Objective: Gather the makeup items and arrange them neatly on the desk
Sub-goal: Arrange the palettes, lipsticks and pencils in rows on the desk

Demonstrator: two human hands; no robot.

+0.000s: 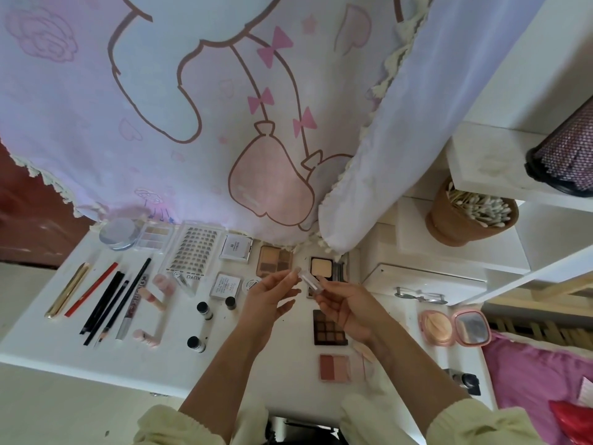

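Pastel cartoon-print curtain fabric (pixel 224 107) hangs behind the white worktop (pixel 38 342), filling the view from nine to one o'clock. At three o'clock a brown pot of cotton swabs (pixel 462 220) sits on white shelving. Laid in rows across the worktop are a clear tray of false lashes (pixel 194 252), a dark brown eyeshadow palette (pixel 329 329), a pink blush palette (pixel 335 367), an open pink round compact with mirror (pixel 455 327) at four o'clock, and a gold tube (pixel 65 290) with red and black pencils (pixel 102 303) at nine o'clock. Near the centre, the left hand (pixel 272 295) and right hand (pixel 345 305) meet above the worktop, each grip pinched on one end of a small clear tube (pixel 305 275).
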